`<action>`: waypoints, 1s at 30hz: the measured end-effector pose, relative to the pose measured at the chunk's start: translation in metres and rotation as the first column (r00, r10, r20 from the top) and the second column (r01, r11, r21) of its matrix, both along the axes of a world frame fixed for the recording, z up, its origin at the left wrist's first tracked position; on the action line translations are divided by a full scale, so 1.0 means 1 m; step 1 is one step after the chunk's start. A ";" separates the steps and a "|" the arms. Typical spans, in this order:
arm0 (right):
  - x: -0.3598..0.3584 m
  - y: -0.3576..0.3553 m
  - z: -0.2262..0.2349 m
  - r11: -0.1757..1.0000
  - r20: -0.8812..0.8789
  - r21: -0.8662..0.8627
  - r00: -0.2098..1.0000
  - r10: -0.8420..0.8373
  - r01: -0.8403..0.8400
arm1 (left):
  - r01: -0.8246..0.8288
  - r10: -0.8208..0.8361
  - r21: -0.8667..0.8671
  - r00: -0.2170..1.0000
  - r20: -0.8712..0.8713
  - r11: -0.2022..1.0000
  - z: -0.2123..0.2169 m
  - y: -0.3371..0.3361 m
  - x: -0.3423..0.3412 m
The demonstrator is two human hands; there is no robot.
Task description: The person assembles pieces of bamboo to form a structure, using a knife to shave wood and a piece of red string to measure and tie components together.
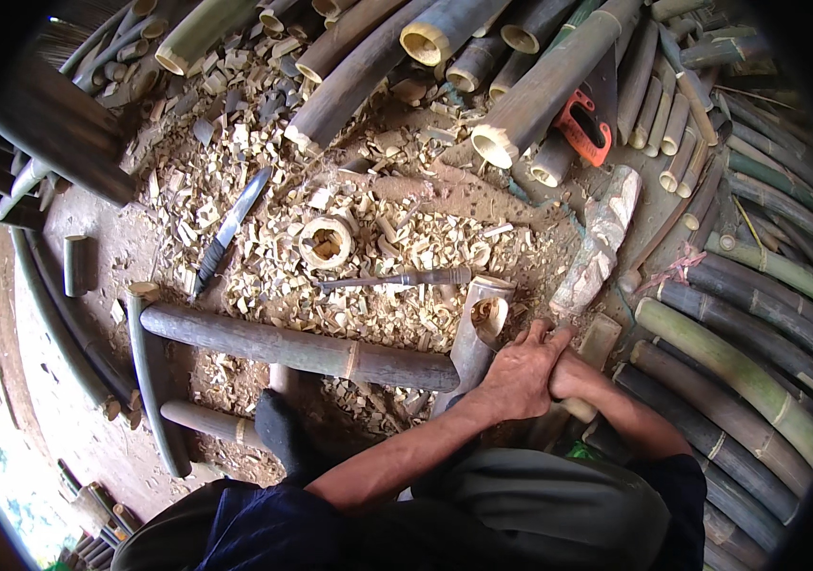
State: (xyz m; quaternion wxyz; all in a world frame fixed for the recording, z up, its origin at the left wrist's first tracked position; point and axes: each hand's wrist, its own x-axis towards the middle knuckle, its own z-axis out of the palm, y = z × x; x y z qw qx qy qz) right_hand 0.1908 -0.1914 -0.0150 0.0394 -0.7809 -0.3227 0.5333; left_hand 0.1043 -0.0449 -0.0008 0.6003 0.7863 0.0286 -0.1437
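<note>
My left hand (516, 371) and my right hand (570, 373) press together just right of a bamboo post (468, 338) with a hole cut near its top. The fingers of my left hand are bent and close together; what they grip, if anything, is hidden. Most of my right hand's fingers are behind the left. A dark bamboo rail (283, 347) runs left from the post to a bamboo leg (151, 390). Beyond the rail, a wooden-handled chisel (426, 277) lies on the chips, below a short bamboo ring (326, 241). Farther left rests a knife (230, 231) with a black handle.
Pale wood chips (268, 266) cover the ground. Cut bamboo poles (559, 81) pile up at the back, with an orange-handled saw (585, 128) among them. A rough log (597, 238) lies ahead of my hands. More bamboo (740, 381) is stacked on the right. My foot (278, 428) stands by the lower rail.
</note>
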 end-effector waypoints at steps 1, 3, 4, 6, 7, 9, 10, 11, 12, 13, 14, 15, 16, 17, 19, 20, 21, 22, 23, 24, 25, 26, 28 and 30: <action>-0.008 -0.003 -0.003 0.996 -0.034 0.034 0.996 -0.077 0.078 | 0.036 -0.036 0.006 0.999 0.004 0.999 0.000 0.003 -0.003; -0.033 -0.006 -0.008 0.971 -0.109 0.109 0.973 -0.204 0.215 | 0.159 -0.158 -0.024 0.987 0.011 0.987 -0.004 0.019 -0.006; -0.044 -0.010 -0.010 0.956 -0.127 0.146 0.964 -0.235 0.253 | 0.225 -0.225 -0.042 0.974 0.018 0.973 -0.008 0.027 -0.005; -0.067 -0.020 -0.017 0.928 -0.147 0.238 0.955 -0.258 0.288 | 0.481 -0.481 -0.020 0.877 -0.013 0.877 -0.010 0.042 0.007; -0.074 -0.024 -0.020 0.918 -0.138 0.286 0.959 -0.246 0.276 | 0.579 -0.580 -0.010 0.815 -0.013 0.815 -0.010 0.049 0.014; -0.075 -0.018 -0.018 0.917 -0.108 0.317 0.969 -0.220 0.244 | 0.584 -0.584 0.017 0.812 -0.021 0.811 -0.012 0.049 0.011; -0.069 -0.015 -0.018 0.940 -0.080 0.269 0.977 -0.196 0.210 | 0.486 -0.486 0.036 0.874 -0.021 0.873 -0.013 0.039 0.006; -0.059 -0.008 -0.012 0.961 -0.044 0.211 0.984 -0.172 0.177 | 0.386 -0.386 0.054 0.923 -0.006 0.921 -0.013 0.028 0.003; -0.049 -0.001 -0.005 0.981 0.007 0.150 0.992 -0.123 0.121 | 0.285 -0.286 0.069 0.958 0.010 0.956 -0.008 0.023 0.000; -0.046 0.001 -0.003 0.988 0.044 0.124 0.994 -0.096 0.090 | 0.197 -0.195 0.053 0.980 -0.032 0.979 -0.001 0.017 -0.005; -0.046 -0.001 0.001 0.991 0.078 0.116 0.994 -0.079 0.070 | 0.253 -0.251 0.028 0.967 -0.045 0.967 0.001 0.020 -0.005; -0.049 -0.002 0.003 0.989 0.104 0.131 0.992 -0.078 0.064 | 0.307 -0.306 0.002 0.950 -0.056 0.952 0.001 0.026 -0.007; -0.061 -0.004 0.000 0.980 0.127 0.182 0.987 -0.102 0.078 | 0.359 -0.360 -0.025 0.931 -0.067 0.933 0.000 0.032 -0.007; -0.072 0.001 -0.006 0.962 0.120 0.255 0.984 -0.133 0.099 | 0.509 -0.512 -0.049 0.854 -0.098 0.859 0.000 0.048 -0.002; -0.095 0.012 -0.014 0.858 -0.041 0.407 0.945 -0.325 0.313 | 0.661 -0.661 -0.037 0.744 -0.094 0.749 -0.010 0.064 0.005; -0.100 0.022 -0.006 0.732 -0.268 0.411 0.839 -0.473 0.544 | 0.758 -0.759 -0.052 0.643 -0.103 0.650 -0.008 0.068 0.010; -0.104 0.031 -0.003 0.558 -0.489 0.358 0.660 -0.571 0.748 | 0.570 -0.570 0.025 0.821 0.035 0.821 -0.003 0.069 0.004; -0.109 0.042 0.001 0.366 -0.676 0.243 0.427 -0.600 0.898 | 0.333 -0.340 0.065 0.921 0.189 0.941 0.003 0.072 -0.012; -0.111 0.053 0.006 0.162 -0.813 0.080 0.159 -0.561 0.984 | 0.079 -0.097 0.066 0.934 0.344 0.995 0.015 0.078 -0.026; -0.112 0.054 0.008 -0.038 -0.879 -0.121 -0.124 -0.461 0.992 | 0.042 -0.046 0.036 0.992 0.119 0.998 0.034 0.083 -0.038; -0.103 0.053 0.010 -0.189 -0.714 -0.531 -0.556 -0.426 0.826 | -0.007 0.010 0.028 0.993 -0.115 1.000 0.055 0.091 -0.050; -0.112 0.058 0.024 -0.287 -0.735 -0.494 -0.571 -0.366 0.820 | 0.167 -0.161 -0.012 0.926 -0.342 0.986 0.062 0.104 -0.063; -0.127 0.042 0.010 -0.133 -0.827 -0.382 -0.403 -0.391 0.914 | 0.246 -0.221 -0.031 0.801 -0.557 0.969 0.055 0.106 -0.098; -0.124 0.040 0.008 -0.040 -0.816 -0.366 -0.341 -0.466 0.930 | 0.330 -0.183 0.139 0.773 -0.607 0.934 0.055 0.108 -0.111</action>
